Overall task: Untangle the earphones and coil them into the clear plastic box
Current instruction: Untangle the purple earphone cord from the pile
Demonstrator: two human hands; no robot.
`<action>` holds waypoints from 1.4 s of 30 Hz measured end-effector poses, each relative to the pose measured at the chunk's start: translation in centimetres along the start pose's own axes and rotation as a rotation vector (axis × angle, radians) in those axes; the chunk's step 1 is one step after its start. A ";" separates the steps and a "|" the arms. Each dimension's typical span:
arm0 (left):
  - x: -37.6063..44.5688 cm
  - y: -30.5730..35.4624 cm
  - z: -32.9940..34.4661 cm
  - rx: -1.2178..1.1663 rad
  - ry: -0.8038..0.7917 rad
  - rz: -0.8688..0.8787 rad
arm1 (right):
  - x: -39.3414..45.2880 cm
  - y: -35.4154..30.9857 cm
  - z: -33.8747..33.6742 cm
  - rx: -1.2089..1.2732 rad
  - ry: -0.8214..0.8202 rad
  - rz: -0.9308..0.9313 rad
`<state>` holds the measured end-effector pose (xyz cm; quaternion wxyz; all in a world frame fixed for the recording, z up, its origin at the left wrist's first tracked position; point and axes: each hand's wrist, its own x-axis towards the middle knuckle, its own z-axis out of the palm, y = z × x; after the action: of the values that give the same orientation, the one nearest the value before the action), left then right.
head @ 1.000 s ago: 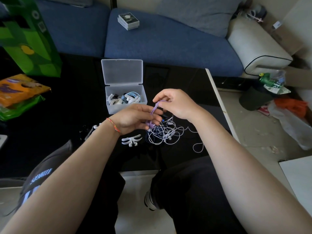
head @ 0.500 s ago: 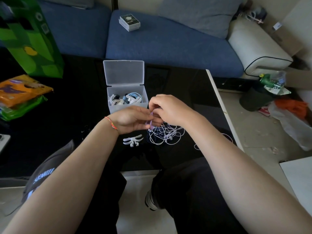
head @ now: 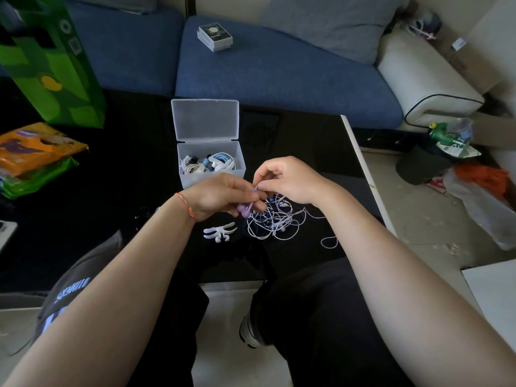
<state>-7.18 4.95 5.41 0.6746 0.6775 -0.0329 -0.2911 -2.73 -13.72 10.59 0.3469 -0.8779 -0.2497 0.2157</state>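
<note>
Nearest, dark trousers and a white shoe below the edge of the black counter. On the counter, a white cable winder beside a tangle of white and purple earphones, one loop trailing off right. Just above the tangle, left hand curled round purple earphones, red string bracelet at the wrist; right hand close against it, thumb and forefinger pinching the purple cable. Behind the hands, clear plastic box with lid tipped open, already holding coiled white and blue earphones. Far left, orange snack bag and green bag. Beyond, blue sofa with a small boxed item
</note>
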 end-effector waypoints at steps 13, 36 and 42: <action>-0.2 -0.2 0.4 -0.305 0.030 0.072 | 0.1 -0.5 0.0 0.082 0.034 0.009; -0.1 1.0 1.6 -0.706 0.069 0.271 | 0.5 -1.0 1.1 0.710 0.129 0.145; -0.4 1.6 1.8 -0.682 0.115 0.270 | 0.3 -1.0 1.2 0.613 0.144 0.143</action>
<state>-7.75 3.37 7.18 0.8946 0.4187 0.0149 -0.1552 -3.43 -12.33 10.49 0.5961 -0.7607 -0.0856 0.2421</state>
